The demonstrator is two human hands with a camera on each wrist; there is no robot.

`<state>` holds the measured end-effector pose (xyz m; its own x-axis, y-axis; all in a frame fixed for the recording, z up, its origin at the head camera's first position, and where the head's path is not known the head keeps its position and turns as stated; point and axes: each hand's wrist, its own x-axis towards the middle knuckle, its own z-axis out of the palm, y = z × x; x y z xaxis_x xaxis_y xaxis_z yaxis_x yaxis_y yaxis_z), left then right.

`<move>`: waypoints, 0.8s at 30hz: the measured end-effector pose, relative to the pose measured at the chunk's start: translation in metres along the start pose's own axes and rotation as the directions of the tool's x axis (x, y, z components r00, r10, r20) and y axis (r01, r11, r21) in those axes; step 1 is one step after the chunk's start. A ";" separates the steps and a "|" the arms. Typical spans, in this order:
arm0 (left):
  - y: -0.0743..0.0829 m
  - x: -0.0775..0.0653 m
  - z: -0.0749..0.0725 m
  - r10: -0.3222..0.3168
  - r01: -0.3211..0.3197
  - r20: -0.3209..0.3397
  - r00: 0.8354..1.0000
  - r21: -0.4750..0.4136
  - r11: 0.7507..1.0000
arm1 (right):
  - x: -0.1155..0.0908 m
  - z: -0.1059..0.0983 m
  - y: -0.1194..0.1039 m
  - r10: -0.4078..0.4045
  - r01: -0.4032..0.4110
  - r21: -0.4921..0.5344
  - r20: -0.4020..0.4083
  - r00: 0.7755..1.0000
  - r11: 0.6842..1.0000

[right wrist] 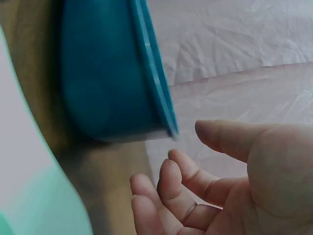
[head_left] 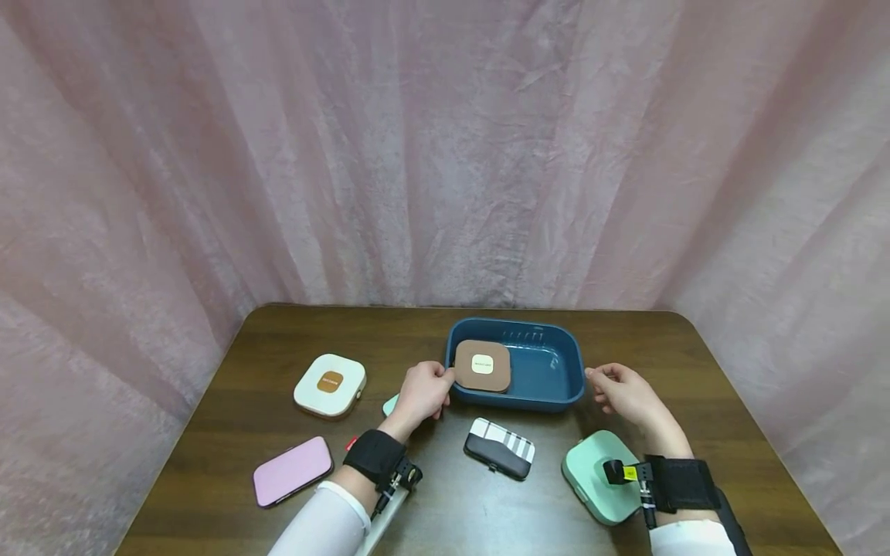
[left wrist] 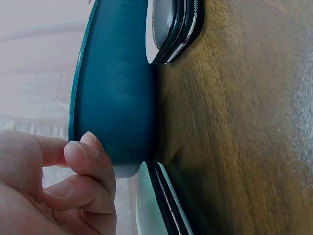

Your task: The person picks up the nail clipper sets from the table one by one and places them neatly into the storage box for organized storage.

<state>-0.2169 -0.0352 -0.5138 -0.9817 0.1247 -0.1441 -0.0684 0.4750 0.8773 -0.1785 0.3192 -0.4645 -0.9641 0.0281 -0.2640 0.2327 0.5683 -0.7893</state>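
Observation:
A blue plastic basin (head_left: 545, 371) stands at the back of the table, with a brown rounded-square case (head_left: 492, 374) in its left part. At the basin's left end is my left hand (head_left: 426, 388), its thumb and curled fingers pinching the rim (left wrist: 73, 120). My right hand (head_left: 621, 392) is by the right end, thumb and fingers spread apart just off the rim in the right wrist view. A mint case (left wrist: 146, 200) lies under my left hand, mostly hidden in the head view.
A white case (head_left: 330, 384) and a pink case (head_left: 292, 471) lie at left. In front of the basin is a black case with a striped flap (head_left: 499, 449). A green case (head_left: 601, 476) sits beside my right wrist. A pink curtain (head_left: 445, 154) hangs behind the table.

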 end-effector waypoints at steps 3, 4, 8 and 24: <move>0.000 -0.001 0.000 -0.009 0.009 0.007 1.000 -0.004 1.000 | 0.001 0.004 0.005 0.014 -0.014 0.008 0.022 1.000 1.000; 0.000 -0.001 0.000 -0.010 0.010 0.008 1.000 -0.004 1.000 | 0.001 0.006 0.006 0.021 -0.021 0.014 0.028 0.999 1.000; -0.002 0.000 0.001 -0.014 0.014 0.005 1.000 -0.003 1.000 | 0.002 0.010 0.007 0.042 -0.045 0.076 0.050 0.998 0.996; -0.003 0.001 0.001 -0.002 0.002 0.008 1.000 -0.013 1.000 | 0.007 0.011 0.017 0.041 -0.077 0.215 0.166 0.985 0.974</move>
<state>-0.2173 -0.0359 -0.5172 -0.9801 0.1309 -0.1491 -0.0724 0.4638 0.8830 -0.1804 0.3201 -0.4857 -0.9192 -0.0855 -0.3845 0.3281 0.3740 -0.8675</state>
